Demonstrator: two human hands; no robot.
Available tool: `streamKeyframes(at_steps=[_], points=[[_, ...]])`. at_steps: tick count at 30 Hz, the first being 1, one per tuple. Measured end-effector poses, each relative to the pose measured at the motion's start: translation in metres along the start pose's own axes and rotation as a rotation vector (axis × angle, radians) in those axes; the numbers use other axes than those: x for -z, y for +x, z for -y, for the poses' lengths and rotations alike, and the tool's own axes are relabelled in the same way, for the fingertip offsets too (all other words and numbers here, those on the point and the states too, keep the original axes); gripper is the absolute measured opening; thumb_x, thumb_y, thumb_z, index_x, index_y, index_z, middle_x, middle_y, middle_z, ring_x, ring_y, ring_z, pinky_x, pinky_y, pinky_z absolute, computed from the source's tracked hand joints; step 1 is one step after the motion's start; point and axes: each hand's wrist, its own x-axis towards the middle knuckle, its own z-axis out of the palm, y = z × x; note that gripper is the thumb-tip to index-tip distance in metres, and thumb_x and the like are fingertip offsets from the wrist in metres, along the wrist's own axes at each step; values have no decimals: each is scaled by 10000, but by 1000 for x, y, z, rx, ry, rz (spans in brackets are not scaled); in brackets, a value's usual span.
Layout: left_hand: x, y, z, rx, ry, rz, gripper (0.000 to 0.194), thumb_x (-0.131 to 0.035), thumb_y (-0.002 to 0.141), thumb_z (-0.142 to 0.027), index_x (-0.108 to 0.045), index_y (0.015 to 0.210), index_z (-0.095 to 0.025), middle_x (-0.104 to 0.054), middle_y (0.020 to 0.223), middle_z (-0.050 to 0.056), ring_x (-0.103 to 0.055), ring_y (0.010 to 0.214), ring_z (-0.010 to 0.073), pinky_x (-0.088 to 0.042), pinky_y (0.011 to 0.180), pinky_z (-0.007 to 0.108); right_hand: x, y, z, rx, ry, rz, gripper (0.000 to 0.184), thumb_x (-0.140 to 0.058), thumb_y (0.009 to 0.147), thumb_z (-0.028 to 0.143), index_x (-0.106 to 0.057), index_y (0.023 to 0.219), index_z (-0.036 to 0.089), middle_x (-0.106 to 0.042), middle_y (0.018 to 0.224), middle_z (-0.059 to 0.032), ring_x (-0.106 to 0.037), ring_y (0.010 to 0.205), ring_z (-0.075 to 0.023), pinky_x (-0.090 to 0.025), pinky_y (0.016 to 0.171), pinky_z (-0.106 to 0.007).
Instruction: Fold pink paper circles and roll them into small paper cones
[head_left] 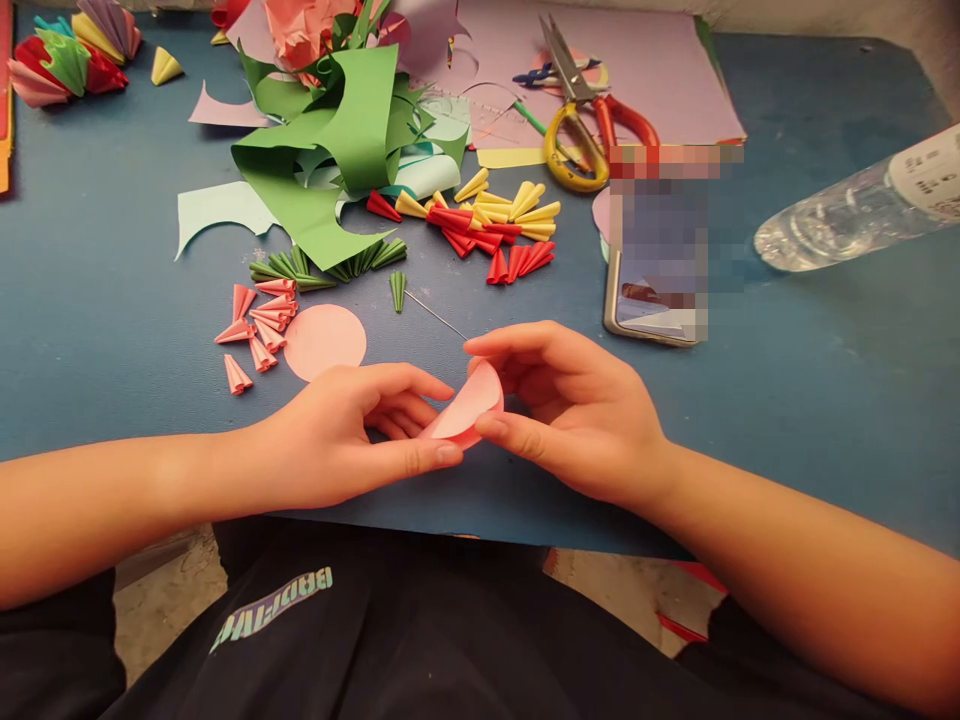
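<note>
A pink paper circle (466, 408), bent into a half-round fold, is held between my two hands near the table's front edge. My left hand (375, 425) grips its lower left end between thumb and fingers. At its right end, the thumb and fingers of my right hand (566, 405) close on the paper. A thin needle (435, 314) runs from beside my right index fingertip to a small green paper cone (397, 292); whether my hand touches it I cannot tell. A flat pink paper circle (325, 342) lies behind my left hand, beside several pink paper cones (264, 325).
Red and yellow cones (480, 222) lie mid-table, below green paper scraps (322, 160). Scissors (577, 110) rest on purple paper sheets (675, 75). A phone (656, 265) and a clear bottle (832, 215) are on the right. Fanned coloured paper cones (71, 55) sit far left.
</note>
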Motion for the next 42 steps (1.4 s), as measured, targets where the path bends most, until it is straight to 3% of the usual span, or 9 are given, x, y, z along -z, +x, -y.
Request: streamKeyframes(at_steps=[4, 8, 15, 19, 26, 32, 35, 38, 42], points=[[1, 0, -4, 0, 1, 3, 325, -708, 992, -372, -687, 1255, -182, -813, 1057, 47, -761, 958, 162, -604, 817, 244, 2, 0, -3, 23, 10, 24, 402, -818, 907, 180, -666, 1268, 274, -697, 917, 6, -695, 823, -127, -624, 768, -249], [2, 1, -9, -16, 225, -105, 274, -580, 1035, -356, -674, 892, -142, -612, 704, -28, -532, 616, 84, -413, 535, 201, 2, -2, -4, 13, -8, 12, 432, -794, 905, 147, -646, 1291, 275, -692, 970, -16, -699, 903, -155, -620, 772, -271], [-3, 7, -10, -17, 265, -239, 325, -516, 1044, -352, -637, 822, -147, -561, 696, -32, -519, 632, 97, -451, 594, 216, -5, -2, -8, -94, -7, -70, 504, -803, 884, 159, -580, 1323, 266, -729, 1039, -31, -734, 939, -165, -632, 756, -268], [-4, 7, -11, -11, 211, -206, 377, -506, 1047, -399, -644, 806, -143, -642, 744, 3, -603, 706, 122, -505, 663, 225, -9, -2, -7, -160, 9, -98, 456, -824, 879, 203, -599, 1272, 253, -765, 1026, -38, -764, 903, -171, -660, 778, -291], [0, 6, -10, -1, 185, -204, 315, -656, 980, -439, -745, 899, -148, -746, 820, 33, -665, 765, 159, -523, 667, 242, -3, 0, 1, -44, -257, -31, 116, -762, 883, 177, -691, 970, 206, -696, 835, -10, -639, 703, -133, -561, 605, -257], [0, 8, -7, -3, -8, -243, 298, -834, 868, -428, -725, 968, -170, -794, 870, 33, -739, 794, 183, -601, 691, 252, -1, 4, 1, 135, -476, 90, 65, -704, 917, 191, -654, 876, 195, -662, 755, -8, -566, 653, -127, -488, 600, -263], [4, 7, -1, 34, -25, -266, 283, -835, 873, -427, -703, 972, -198, -793, 846, 21, -747, 778, 195, -599, 640, 259, -3, 1, -2, 83, -456, 53, 123, -749, 922, 273, -667, 967, 193, -655, 752, 5, -549, 611, -115, -475, 553, -246], [7, 7, 2, 40, -86, -258, 260, -807, 909, -405, -671, 1023, -214, -807, 854, 14, -769, 809, 198, -614, 685, 263, -4, -3, -5, 39, -328, 71, 291, -716, 942, 218, -642, 1222, 205, -706, 820, 8, -602, 616, -113, -524, 566, -233], [7, 10, 1, -6, -207, -283, 259, -779, 934, -371, -636, 1071, -205, -795, 813, -2, -793, 802, 188, -640, 774, 280, 0, -4, -5, 155, -338, 152, 429, -593, 965, 90, -605, 1366, 240, -729, 923, -7, -632, 688, -113, -559, 653, -239]])
